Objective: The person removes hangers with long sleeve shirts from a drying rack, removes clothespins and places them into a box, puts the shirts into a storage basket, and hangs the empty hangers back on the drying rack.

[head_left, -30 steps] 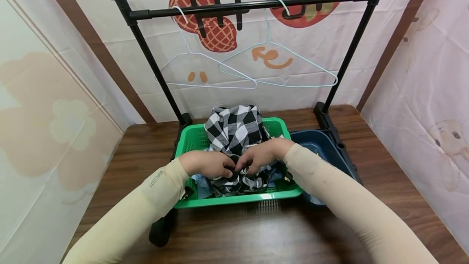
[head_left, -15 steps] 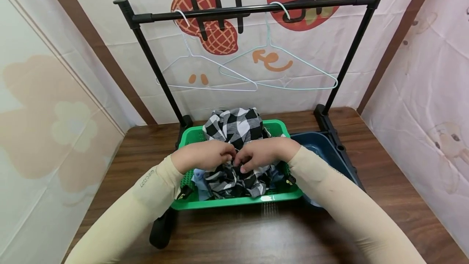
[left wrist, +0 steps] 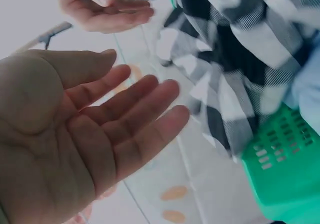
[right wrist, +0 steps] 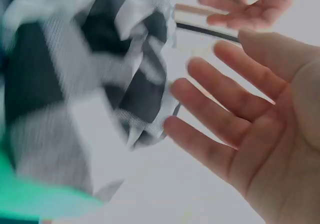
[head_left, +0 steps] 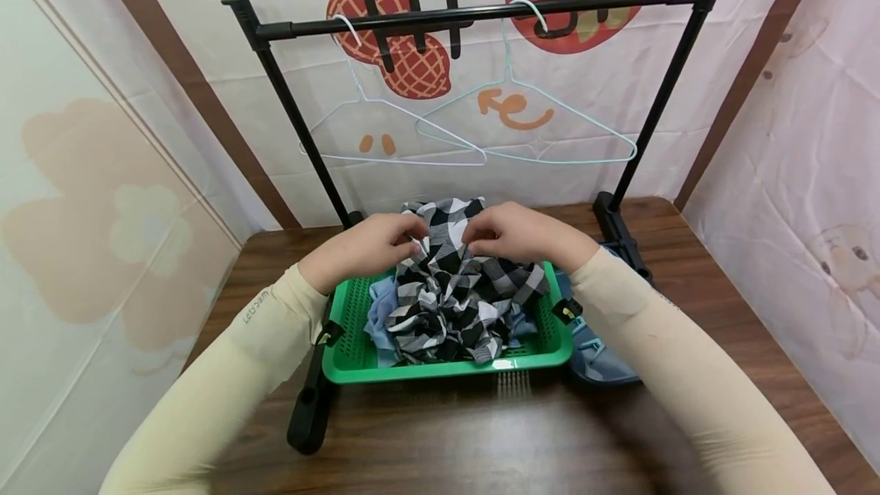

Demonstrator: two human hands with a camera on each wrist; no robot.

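A black-and-white checked garment (head_left: 454, 304) lies crumpled in a green basket (head_left: 440, 374), with light blue cloth (head_left: 382, 319) showing at its left side. Over the garment's far left part is my left hand (head_left: 364, 249); my right hand (head_left: 525, 235) faces it from the far right. In the left wrist view the left hand's fingers (left wrist: 145, 124) are spread and relaxed, nothing in the palm. Likewise, the right wrist view shows loosely extended fingers (right wrist: 210, 109) beside the checked cloth (right wrist: 95, 84), gripping nothing.
Behind the basket stands a black rack (head_left: 440, 17) carrying a white hanger (head_left: 406, 163) and a pale blue hanger (head_left: 571, 161). A dark blue bin (head_left: 601, 373) sits right of the basket, partly hidden by the right arm. Underneath is a brown wooden table (head_left: 440, 441).
Both hands have moved away from the middle of the basket toward its far side and apart. The checked garment now lies more spread out toward the front and right.
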